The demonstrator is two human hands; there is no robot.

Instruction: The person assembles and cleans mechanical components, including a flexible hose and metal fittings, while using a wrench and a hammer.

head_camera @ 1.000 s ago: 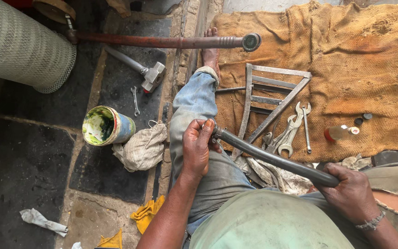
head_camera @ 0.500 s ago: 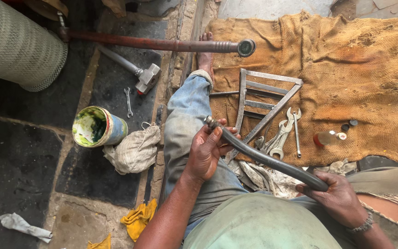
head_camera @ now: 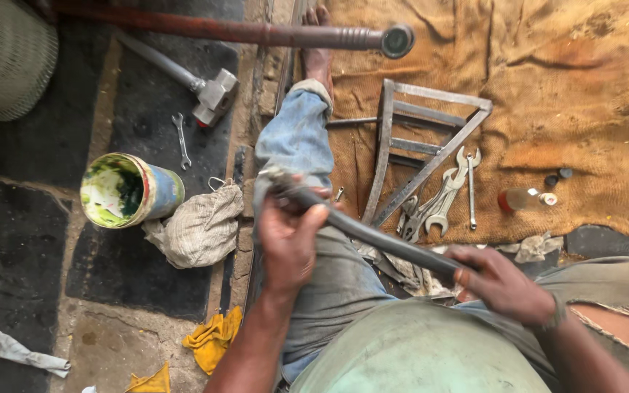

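Observation:
I sit on the ground with a dark, slightly bent metal rod [head_camera: 373,234] lying across my jeans-clad left leg [head_camera: 296,138]. My left hand [head_camera: 287,240] is closed around the rod's upper end, just above the knee. My right hand [head_camera: 500,280] grips its lower end near my right thigh. The rod's tip under my left fingers is hidden. Beyond the rod, several open-ended spanners [head_camera: 442,198] and a triangular metal frame [head_camera: 420,149] lie on burlap sacking [head_camera: 562,94].
A paint-stained tin [head_camera: 129,191] and a crumpled grey rag [head_camera: 199,229] sit at my left. A sledgehammer [head_camera: 209,91], a small spanner [head_camera: 180,138] and a long rusty pipe [head_camera: 256,32] lie farther out. A woven basket [head_camera: 5,54] stands top left. A small bottle [head_camera: 520,199] rests on the sacking.
The view has shifted down and closer. Both hands keep hold of the rod; my left hand has shifted slightly along its upper end, fingers wrapped over the tip.

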